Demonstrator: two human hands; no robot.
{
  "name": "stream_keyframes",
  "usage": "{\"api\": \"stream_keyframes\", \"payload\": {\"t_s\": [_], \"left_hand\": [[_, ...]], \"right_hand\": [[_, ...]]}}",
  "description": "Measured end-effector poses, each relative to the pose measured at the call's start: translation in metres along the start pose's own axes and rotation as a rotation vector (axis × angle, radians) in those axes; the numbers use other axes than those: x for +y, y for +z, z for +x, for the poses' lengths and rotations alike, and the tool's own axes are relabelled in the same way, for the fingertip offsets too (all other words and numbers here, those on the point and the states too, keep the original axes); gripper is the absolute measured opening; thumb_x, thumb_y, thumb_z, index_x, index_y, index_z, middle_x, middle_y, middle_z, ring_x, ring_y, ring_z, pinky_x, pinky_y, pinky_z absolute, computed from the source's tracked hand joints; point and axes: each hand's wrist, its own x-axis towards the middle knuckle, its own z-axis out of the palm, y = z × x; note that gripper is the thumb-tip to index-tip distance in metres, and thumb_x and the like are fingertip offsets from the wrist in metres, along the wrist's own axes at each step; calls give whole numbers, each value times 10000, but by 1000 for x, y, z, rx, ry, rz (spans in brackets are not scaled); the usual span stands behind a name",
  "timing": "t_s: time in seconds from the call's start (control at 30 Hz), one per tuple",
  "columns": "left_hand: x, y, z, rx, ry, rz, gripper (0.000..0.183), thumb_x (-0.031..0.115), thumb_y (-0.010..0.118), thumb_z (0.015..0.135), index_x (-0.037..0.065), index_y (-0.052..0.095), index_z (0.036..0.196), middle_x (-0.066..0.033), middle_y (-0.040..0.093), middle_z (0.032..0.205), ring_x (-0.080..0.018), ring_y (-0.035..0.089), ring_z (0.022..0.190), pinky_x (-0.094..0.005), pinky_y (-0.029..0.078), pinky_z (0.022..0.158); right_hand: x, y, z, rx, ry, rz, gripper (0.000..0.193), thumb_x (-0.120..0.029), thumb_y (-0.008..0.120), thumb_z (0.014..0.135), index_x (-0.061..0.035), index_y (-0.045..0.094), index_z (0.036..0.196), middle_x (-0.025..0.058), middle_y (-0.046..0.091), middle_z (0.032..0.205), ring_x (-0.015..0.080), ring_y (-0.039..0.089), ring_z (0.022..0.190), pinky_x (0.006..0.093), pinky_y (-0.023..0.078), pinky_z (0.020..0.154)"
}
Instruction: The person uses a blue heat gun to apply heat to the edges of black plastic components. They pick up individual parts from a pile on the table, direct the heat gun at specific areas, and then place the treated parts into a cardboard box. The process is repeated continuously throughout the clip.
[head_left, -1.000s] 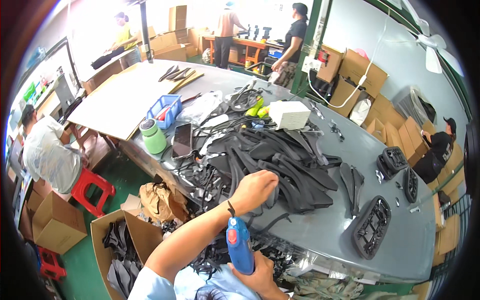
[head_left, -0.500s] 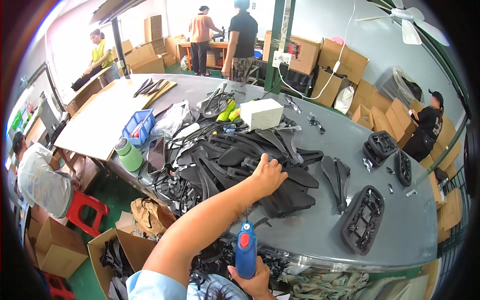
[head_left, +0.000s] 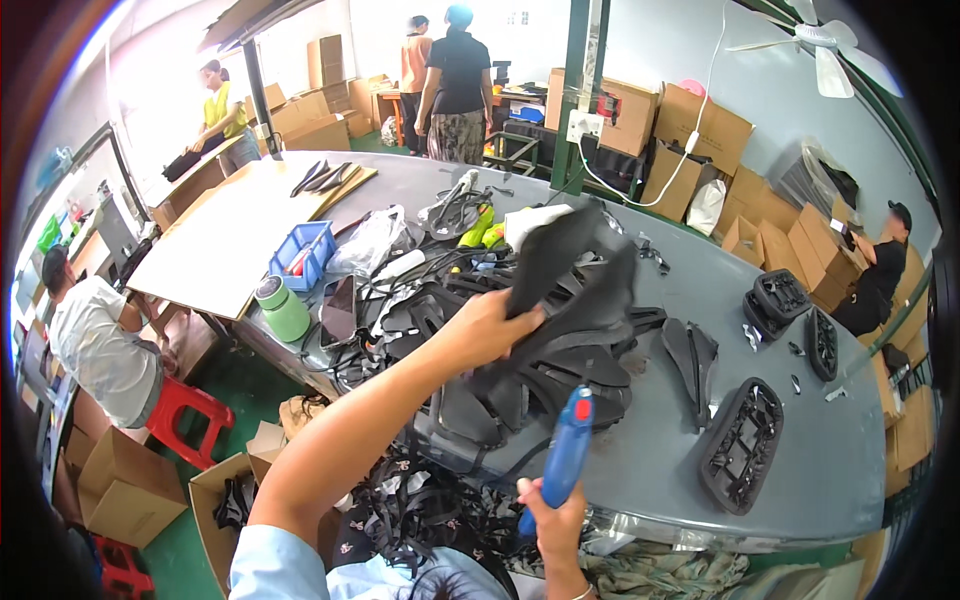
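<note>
— Bench (head_left: 640,470) first: what is it like?

— Grey and broad, curving with the lens. A heap of black padded pieces (head_left: 520,370) covers its middle. Three black moulded frames (head_left: 742,445) lie well apart from the heap on the right side. On the left part stand a green cup (head_left: 284,308) and a blue crate (head_left: 303,254), with a pale board (head_left: 235,235) beyond them.

— And the hands?

— Left hand (head_left: 487,327) is raised over the heap, fingers closed on the edge of a black padded piece (head_left: 575,270) lifted clear of the rest. Right hand (head_left: 550,515) sits at the near edge of the bench, wrapped round the grip of a blue tool (head_left: 565,455) that points upward.

— What about the room?

— Green floor, with open cardboard boxes (head_left: 130,470) and a red stool (head_left: 185,415) at lower left, beside a seated person in a white shirt (head_left: 95,345). More boxes are stacked along the far wall on the right, where another person sits. Three people stand at the back near other benches. A white fan (head_left: 825,55) hangs at upper right, and a green post (head_left: 575,95) rises behind the bench.
</note>
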Motion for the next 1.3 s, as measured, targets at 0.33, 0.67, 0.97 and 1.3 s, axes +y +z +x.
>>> {"api": "stream_keyframes", "payload": {"t_s": [0.33,0.67,0.97,1.3], "left_hand": [[-114,50,-155,-48,-149,-586,274,187,600,872,-31,554,1031,-28,544,819,-105,539,670,-247,442,631],[-148,37,-213,-9,16,-1630,551,440,392,932,-12,415,1245,-159,530,1163,-237,544,992,-369,433,897],[-138,52,-227,777,354,-1162,916,772,310,762,12,385,1269,-127,504,1189,-207,515,1029,-358,398,921],[-158,74,-235,1070,326,-996,1108,875,209,646,18,324,1339,-72,450,1273,-161,457,1129,-311,359,966]], "right_hand": [[-56,31,19,32,-348,-199,410,-73,745,691,3,513,1020,78,593,877,125,575,735,250,479,675],[-64,61,-2,-297,-41,62,242,-19,719,680,-26,563,865,21,575,761,88,543,693,232,440,645],[-48,79,-72,-618,-364,-550,430,-233,819,613,-19,516,830,106,603,646,238,607,598,341,473,572],[-55,89,-101,-727,-560,-645,494,-373,793,618,-20,492,789,183,550,601,383,563,574,438,443,517]]}}
